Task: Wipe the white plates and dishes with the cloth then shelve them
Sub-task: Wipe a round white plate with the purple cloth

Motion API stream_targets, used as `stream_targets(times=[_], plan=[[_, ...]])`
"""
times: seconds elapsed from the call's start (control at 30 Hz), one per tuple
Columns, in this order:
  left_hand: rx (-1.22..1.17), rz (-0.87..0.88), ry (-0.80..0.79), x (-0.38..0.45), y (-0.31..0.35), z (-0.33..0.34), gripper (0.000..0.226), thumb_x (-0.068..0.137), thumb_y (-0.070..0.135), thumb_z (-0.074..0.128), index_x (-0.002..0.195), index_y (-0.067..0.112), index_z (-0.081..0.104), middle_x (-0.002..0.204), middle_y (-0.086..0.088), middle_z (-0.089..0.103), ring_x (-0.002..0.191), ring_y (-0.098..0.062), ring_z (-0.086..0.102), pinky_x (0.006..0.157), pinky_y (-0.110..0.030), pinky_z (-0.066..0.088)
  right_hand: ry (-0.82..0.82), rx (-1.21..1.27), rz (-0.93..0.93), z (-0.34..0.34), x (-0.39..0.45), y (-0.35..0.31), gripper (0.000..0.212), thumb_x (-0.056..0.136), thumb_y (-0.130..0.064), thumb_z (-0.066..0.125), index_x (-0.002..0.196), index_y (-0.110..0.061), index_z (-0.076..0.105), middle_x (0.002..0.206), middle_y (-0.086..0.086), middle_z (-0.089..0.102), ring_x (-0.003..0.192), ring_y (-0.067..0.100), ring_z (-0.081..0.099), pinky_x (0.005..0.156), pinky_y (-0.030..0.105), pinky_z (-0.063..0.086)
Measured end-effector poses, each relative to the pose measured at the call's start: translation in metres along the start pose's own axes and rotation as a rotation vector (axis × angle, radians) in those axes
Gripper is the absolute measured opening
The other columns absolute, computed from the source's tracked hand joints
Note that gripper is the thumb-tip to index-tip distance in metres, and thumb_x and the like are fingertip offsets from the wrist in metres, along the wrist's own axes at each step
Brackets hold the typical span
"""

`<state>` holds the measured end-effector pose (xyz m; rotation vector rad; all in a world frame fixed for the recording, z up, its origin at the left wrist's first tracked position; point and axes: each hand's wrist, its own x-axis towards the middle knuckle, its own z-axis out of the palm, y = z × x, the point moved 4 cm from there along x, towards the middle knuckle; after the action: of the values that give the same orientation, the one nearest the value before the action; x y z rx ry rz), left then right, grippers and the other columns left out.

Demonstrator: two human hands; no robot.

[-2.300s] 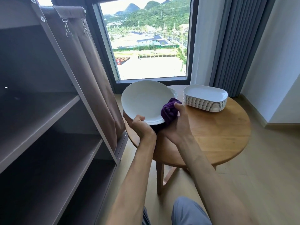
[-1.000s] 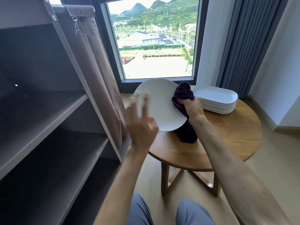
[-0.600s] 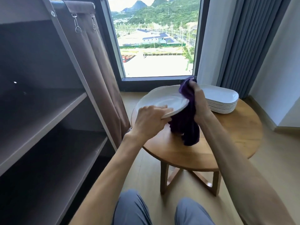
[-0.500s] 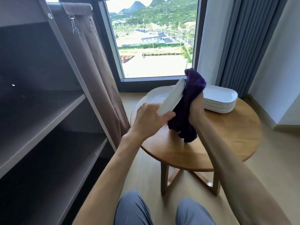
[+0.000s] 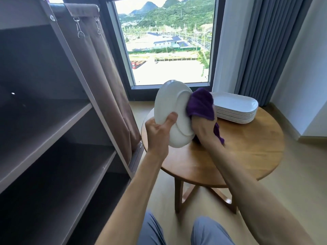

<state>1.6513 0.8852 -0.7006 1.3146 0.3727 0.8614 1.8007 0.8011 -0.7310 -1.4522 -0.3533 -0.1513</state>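
**Underside of round plate under the cloth**

Left hand clamped on the lower rim of one round white plate, thumb across the back, fingers hidden behind. Plate held almost on edge above the bench, glossy and smooth, its raised foot ring facing the camera. Right hand bunched around one purple cloth, soft and napped, pressed against the plate's right side; a loose tail of it hanging below the wrist. Just beyond the right hand, on the round wooden bench of warm honey grain: one stack of white rectangular dishes with rounded corners, roughly nine or ten by the edges, exact count unclear. Left of the left hand, a brown shelf unit with flat matte boards, three levels visible, and a brown fabric cover hung on metal clips. Grey pleated curtain further right.
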Motion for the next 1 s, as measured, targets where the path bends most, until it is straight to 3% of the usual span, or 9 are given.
stream_targets(times=[0.1, 0.23, 0.37, 0.43, 0.5, 0.73, 0.87, 0.93, 1.0], plan=[[0.023, -0.051, 0.084, 0.003, -0.021, 0.0, 0.03, 0.09, 0.025, 0.078, 0.073, 0.049, 0.077, 0.074, 0.015, 0.073, 0.072, -0.009, 0.072, 0.075, -0.045, 0.063, -0.029, -0.108, -0.238, 0.001, -0.029, -0.007, 0.027, 0.089, -0.038, 0.07, 0.104, -0.034, 0.048, 0.093, -0.012, 0.06, 0.081, -0.003, 0.057, 0.074, 0.012, 0.043], [0.022, -0.103, 0.126, 0.002, -0.029, 0.0, 0.013, 0.087, 0.042, 0.077, 0.083, 0.033, 0.069, 0.069, 0.021, 0.07, 0.073, -0.004, 0.07, 0.065, -0.028, 0.06, -0.168, -0.199, -0.523, 0.01, -0.045, -0.024, 0.022, 0.092, -0.041, 0.068, 0.105, -0.033, 0.051, 0.093, -0.011, 0.065, 0.081, 0.008, 0.064, 0.073, 0.027, 0.055], [0.072, -0.043, 0.094, 0.003, -0.023, 0.001, 0.002, 0.074, 0.053, 0.075, 0.075, 0.054, 0.074, 0.074, 0.018, 0.072, 0.073, -0.004, 0.071, 0.067, -0.033, 0.063, -0.143, -0.18, -0.542, 0.013, -0.027, -0.042, 0.027, 0.092, -0.033, 0.067, 0.113, -0.017, 0.059, 0.098, 0.003, 0.069, 0.085, 0.022, 0.066, 0.077, 0.044, 0.058], [0.068, -0.03, 0.076, 0.003, -0.019, 0.001, 0.022, 0.066, 0.057, 0.079, 0.081, 0.041, 0.077, 0.082, 0.009, 0.075, 0.081, -0.014, 0.074, 0.072, -0.041, 0.064, -0.08, -0.204, -0.501, 0.015, -0.014, -0.05, 0.027, 0.091, -0.025, 0.066, 0.109, -0.006, 0.06, 0.093, 0.009, 0.067, 0.08, 0.026, 0.064, 0.073, 0.05, 0.056], [0.068, -0.024, 0.065, 0.003, -0.015, -0.002, 0.036, 0.061, 0.057, 0.08, 0.085, 0.031, 0.075, 0.089, 0.0, 0.075, 0.087, -0.024, 0.074, 0.077, -0.049, 0.064, -0.058, -0.239, -0.468, 0.016, -0.003, -0.056, 0.021, 0.09, -0.019, 0.066, 0.104, -0.006, 0.058, 0.086, 0.007, 0.063, 0.073, 0.023, 0.059, 0.069, 0.05, 0.053], [0.186, 0.024, -0.189, 0.012, 0.011, -0.018, 0.016, 0.075, 0.033, 0.083, 0.09, 0.028, 0.08, 0.094, -0.009, 0.078, 0.091, -0.032, 0.075, 0.081, -0.06, 0.06, -0.1, -0.401, -0.677, 0.024, 0.013, -0.092, 0.021, 0.091, -0.028, 0.063, 0.087, -0.008, 0.056, 0.091, 0.008, 0.054, 0.07, 0.02, 0.049, 0.058, 0.032, 0.044], [0.239, 0.104, -0.267, 0.008, 0.02, -0.016, 0.041, 0.072, 0.045, 0.079, 0.103, 0.019, 0.073, 0.103, -0.016, 0.076, 0.097, -0.035, 0.074, 0.083, -0.061, 0.06, -0.234, -0.426, -0.576, 0.03, 0.029, -0.099, 0.019, 0.093, -0.028, 0.051, 0.079, -0.016, 0.047, 0.081, 0.006, 0.051, 0.068, 0.021, 0.046, 0.059, 0.037, 0.04], [0.245, 0.138, -0.279, 0.008, 0.02, -0.019, 0.043, 0.072, 0.047, 0.076, 0.104, 0.018, 0.073, 0.103, -0.014, 0.076, 0.098, -0.034, 0.074, 0.083, -0.061, 0.06, -0.327, -0.419, -0.431, 0.035, 0.039, -0.101, 0.02, 0.097, -0.021, 0.048, 0.078, -0.019, 0.044, 0.075, 0.004, 0.049, 0.067, 0.02, 0.043, 0.063, 0.039, 0.037], [0.236, 0.149, -0.286, 0.008, 0.019, -0.024, 0.044, 0.072, 0.047, 0.076, 0.105, 0.018, 0.073, 0.104, -0.014, 0.076, 0.098, -0.034, 0.073, 0.082, -0.063, 0.059, -0.466, -0.396, -0.185, 0.031, 0.044, -0.094, 0.016, 0.102, -0.019, 0.045, 0.093, -0.012, 0.057, 0.085, 0.006, 0.059, 0.079, 0.024, 0.056, 0.073, 0.036, 0.043]])
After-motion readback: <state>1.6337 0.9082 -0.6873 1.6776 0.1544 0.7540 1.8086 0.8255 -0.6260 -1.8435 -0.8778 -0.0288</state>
